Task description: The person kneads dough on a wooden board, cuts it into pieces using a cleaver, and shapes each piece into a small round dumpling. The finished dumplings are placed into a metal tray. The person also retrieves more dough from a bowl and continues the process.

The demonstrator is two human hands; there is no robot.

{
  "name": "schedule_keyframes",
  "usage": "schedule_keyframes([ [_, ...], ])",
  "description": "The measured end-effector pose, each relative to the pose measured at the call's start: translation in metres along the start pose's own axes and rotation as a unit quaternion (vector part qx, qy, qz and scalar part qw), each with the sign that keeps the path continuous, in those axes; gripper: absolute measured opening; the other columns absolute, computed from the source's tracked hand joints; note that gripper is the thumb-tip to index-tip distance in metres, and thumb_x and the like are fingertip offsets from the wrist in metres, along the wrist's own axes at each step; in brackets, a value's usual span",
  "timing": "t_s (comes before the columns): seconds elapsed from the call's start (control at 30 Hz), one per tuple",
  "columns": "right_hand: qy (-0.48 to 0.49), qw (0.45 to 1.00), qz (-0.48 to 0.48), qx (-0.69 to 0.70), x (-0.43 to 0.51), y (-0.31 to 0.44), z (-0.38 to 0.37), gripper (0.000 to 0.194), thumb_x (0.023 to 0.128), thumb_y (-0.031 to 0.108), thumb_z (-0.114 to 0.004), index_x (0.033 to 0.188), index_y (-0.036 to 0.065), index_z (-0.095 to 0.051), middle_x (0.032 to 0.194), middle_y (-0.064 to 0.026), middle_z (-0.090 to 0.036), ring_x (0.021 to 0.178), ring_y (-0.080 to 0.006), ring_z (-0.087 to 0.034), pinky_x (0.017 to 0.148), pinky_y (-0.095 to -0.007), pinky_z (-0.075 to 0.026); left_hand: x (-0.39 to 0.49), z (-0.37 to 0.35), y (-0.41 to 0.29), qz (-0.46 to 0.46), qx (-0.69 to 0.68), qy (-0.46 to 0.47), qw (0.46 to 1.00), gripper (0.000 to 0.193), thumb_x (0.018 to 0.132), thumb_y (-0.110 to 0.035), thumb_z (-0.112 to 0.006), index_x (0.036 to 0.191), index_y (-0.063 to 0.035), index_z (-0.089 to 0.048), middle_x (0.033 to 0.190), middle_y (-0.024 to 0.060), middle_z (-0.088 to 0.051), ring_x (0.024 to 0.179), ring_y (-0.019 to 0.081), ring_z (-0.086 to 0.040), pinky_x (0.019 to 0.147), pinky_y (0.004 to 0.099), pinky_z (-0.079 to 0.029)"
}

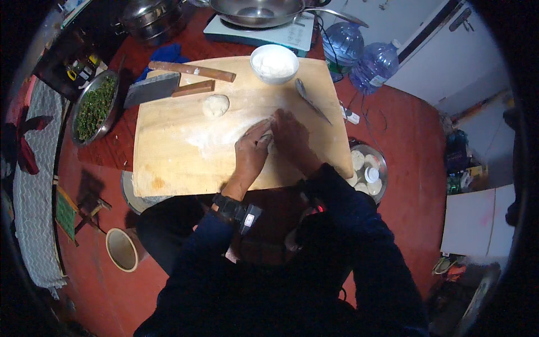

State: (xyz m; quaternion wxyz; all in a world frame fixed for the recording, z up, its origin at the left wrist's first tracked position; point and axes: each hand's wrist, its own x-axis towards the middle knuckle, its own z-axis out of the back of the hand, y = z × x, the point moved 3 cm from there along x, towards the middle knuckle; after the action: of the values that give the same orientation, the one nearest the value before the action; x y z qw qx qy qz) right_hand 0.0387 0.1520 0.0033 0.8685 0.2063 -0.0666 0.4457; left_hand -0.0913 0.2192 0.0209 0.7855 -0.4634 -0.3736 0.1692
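My left hand (253, 141) and my right hand (292, 137) are cupped together over the right half of a floured wooden board (177, 168). A small piece of pale dough (268, 133) shows between them, mostly covered by the fingers. Up and left of my hands, a round dough ball (216, 105) rests on the board. A white bowl of flour (274, 64) stands at the far edge. Beyond my right hand lies a thin spoon-like tool (311, 101). A cleaver (153, 89) with a wooden handle and a wooden rolling pin (191, 70) lie at the upper left.
A metal bowl of chopped greens (96, 107) sits left of the board. Behind it are an induction cooker (273, 36) with a steel wok (257, 12). A metal basin of dough rounds (372, 168) is low at right, near large water bottles (374, 67). A bucket (122, 249) stands lower left.
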Motion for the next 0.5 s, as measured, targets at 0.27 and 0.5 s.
schedule_keyframes([
  [0.27, -0.056, 0.978, 0.028, 0.199, 0.008, 0.008, 0.01, 0.019, 0.094, 0.017, -0.051, 0.11, 0.007, -0.053, 0.1, -0.019, -0.061, 0.09, -0.0406, -0.062, 0.077, -0.0498, -0.051, 0.001, 0.0, 0.004, -0.004, 0.032, 0.029, 0.999, 0.038, 0.083, -0.002, -0.068, 0.121, -0.0033, -0.065, 0.12, 0.0201, -0.066, 0.111, 0.0351, -0.064, 0.094, 0.0372, -0.051],
  [0.5, -0.136, 0.99, -0.018, 0.045, 0.014, 0.009, 0.018, 0.014, 0.094, 0.016, -0.049, 0.104, 0.008, -0.053, 0.095, -0.0171, -0.06, 0.084, -0.0396, -0.063, 0.07, -0.0508, -0.052, -0.002, 0.001, 0.008, 0.058, 0.005, 0.023, 0.998, 0.032, 0.084, -0.002, -0.065, 0.116, -0.0013, -0.067, 0.117, 0.0208, -0.067, 0.107, 0.0353, -0.065, 0.095, 0.0374, -0.051],
])
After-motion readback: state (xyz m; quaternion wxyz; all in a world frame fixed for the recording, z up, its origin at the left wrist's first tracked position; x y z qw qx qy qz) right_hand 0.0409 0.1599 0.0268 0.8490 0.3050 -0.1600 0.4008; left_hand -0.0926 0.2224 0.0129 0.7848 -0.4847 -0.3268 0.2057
